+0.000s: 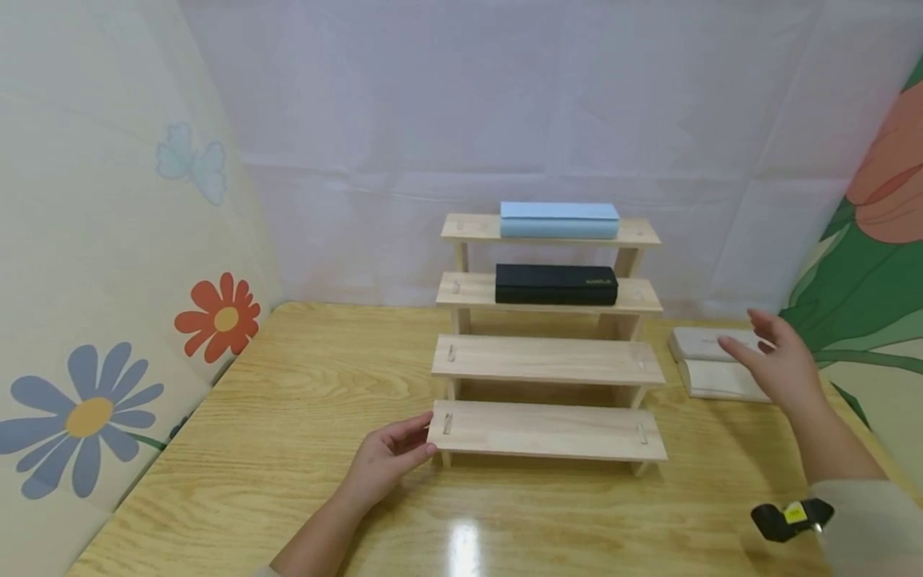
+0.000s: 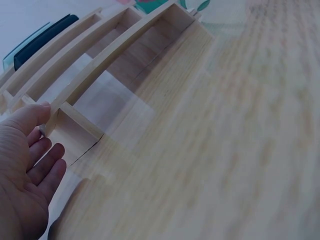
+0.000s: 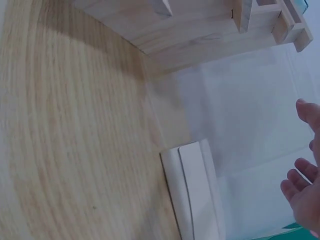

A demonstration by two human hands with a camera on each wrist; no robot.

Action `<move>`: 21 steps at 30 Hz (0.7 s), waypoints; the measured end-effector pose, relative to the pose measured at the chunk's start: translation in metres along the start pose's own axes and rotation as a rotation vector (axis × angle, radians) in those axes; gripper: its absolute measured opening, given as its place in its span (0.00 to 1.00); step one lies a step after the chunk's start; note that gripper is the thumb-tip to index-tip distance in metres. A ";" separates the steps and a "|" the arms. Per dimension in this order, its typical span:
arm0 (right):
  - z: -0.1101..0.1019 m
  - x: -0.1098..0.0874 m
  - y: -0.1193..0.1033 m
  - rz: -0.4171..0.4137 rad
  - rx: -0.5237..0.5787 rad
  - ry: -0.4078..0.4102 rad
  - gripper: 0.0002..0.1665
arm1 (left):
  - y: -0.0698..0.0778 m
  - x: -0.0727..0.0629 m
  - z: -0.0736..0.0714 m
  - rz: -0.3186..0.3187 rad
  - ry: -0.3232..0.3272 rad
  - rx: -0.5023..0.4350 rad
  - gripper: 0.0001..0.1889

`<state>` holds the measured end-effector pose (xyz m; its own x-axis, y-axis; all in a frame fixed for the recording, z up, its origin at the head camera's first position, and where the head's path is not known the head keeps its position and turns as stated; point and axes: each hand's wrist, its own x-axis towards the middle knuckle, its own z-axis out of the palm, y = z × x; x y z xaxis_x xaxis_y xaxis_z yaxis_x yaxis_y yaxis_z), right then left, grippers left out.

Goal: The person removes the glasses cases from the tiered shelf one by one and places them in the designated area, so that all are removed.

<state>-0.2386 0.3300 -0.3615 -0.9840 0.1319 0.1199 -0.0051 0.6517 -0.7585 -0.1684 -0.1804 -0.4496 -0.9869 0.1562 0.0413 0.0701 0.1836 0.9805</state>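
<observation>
A four-step wooden display stand (image 1: 548,430) stands on the table. My left hand (image 1: 385,461) pinches the left end of its lowest step; in the left wrist view the thumb of this hand (image 2: 25,165) lies at the board's edge and the other fingers are loosely bent below. On the top step lies a light blue oblong case (image 1: 558,220), and one step down a black case (image 1: 555,285) with small gold lettering. My right hand (image 1: 782,365) holds nothing, fingers apart, and overlaps the white cases (image 1: 721,380) right of the stand. The right wrist view shows a white case (image 3: 192,185) with a flap.
The wood-grain table (image 1: 324,361) reaches back to a white cloth backdrop (image 1: 404,120). Flower-printed panels (image 1: 94,240) flank it left and right. A black strap piece with a yellow label (image 1: 793,513) sits by the right sleeve.
</observation>
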 end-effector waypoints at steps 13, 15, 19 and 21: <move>0.003 0.007 -0.035 -0.079 0.012 -0.065 0.50 | 0.001 0.001 -0.001 0.002 -0.008 -0.002 0.26; 0.003 0.008 -0.041 -0.085 0.019 -0.073 0.49 | 0.000 0.001 -0.001 0.004 -0.010 0.000 0.26; 0.005 0.009 -0.052 -0.096 0.048 -0.095 0.49 | -0.001 0.001 -0.001 0.002 -0.007 0.003 0.26; 0.007 0.009 -0.057 -0.115 0.062 -0.102 0.49 | -0.001 0.001 -0.001 -0.003 -0.004 0.002 0.26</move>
<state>-0.2486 0.2885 -0.3217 -0.9893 -0.0193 0.1447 -0.1263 0.6107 -0.7817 -0.1693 -0.1813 -0.4504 -0.9865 0.1594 0.0372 0.0670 0.1861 0.9802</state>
